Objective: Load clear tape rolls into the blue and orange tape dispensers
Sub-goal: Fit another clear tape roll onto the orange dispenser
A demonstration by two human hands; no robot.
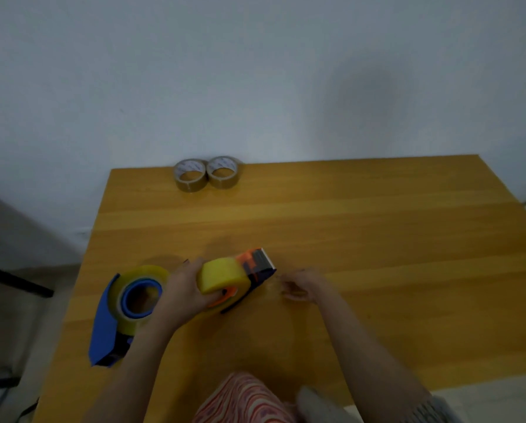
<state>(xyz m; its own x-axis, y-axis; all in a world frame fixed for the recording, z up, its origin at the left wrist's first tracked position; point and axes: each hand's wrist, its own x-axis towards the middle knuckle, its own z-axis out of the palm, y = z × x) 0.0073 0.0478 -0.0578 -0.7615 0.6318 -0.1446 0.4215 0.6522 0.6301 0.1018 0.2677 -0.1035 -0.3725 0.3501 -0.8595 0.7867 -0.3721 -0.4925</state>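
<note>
The orange tape dispenser (255, 268) lies near the table's middle with a yellowish clear tape roll (222, 274) mounted on it. My left hand (184, 288) grips that roll and the dispenser from the left. My right hand (301, 285) pinches a clear strip of tape (275, 285) drawn out just right of the dispenser's metal blade end. To the left, the blue dispenser (106, 328) lies on the table with another clear tape roll (139, 294) seated on its blue hub.
Two brown tape rolls (207, 172) lie side by side at the far edge of the wooden table (377, 239), close to the white wall. A patterned garment (243, 398) shows at the near edge. The table's left edge runs just beside the blue dispenser.
</note>
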